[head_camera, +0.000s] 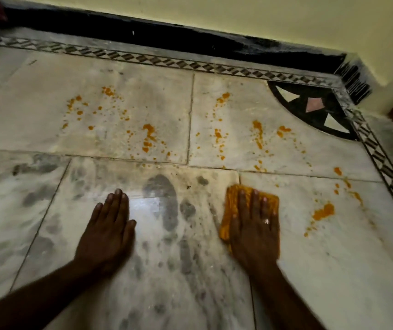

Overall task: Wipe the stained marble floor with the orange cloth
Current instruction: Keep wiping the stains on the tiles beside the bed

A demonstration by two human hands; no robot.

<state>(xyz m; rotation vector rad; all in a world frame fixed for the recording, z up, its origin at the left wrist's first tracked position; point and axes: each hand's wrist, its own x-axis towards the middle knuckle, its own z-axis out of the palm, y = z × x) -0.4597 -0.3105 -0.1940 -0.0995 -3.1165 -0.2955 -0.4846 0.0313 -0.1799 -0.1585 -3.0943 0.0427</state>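
Observation:
The white marble floor [129,79] carries orange splatter stains: a cluster at the left [148,136], another in the middle [257,134], and a blotch at the right [322,211]. A folded orange cloth [232,206] lies flat on the floor near a tile joint. My right hand [255,229] presses on the cloth with straight, spread fingers, covering most of it. My left hand [108,229] rests flat on the bare marble to the left, fingers straight, holding nothing.
A black skirting [143,32] and a cream wall [238,13] bound the floor at the back and right. A patterned inlay border [167,61] runs along both edges, with a dark corner motif [309,106]. Grey smudges [162,198] mark the near tiles.

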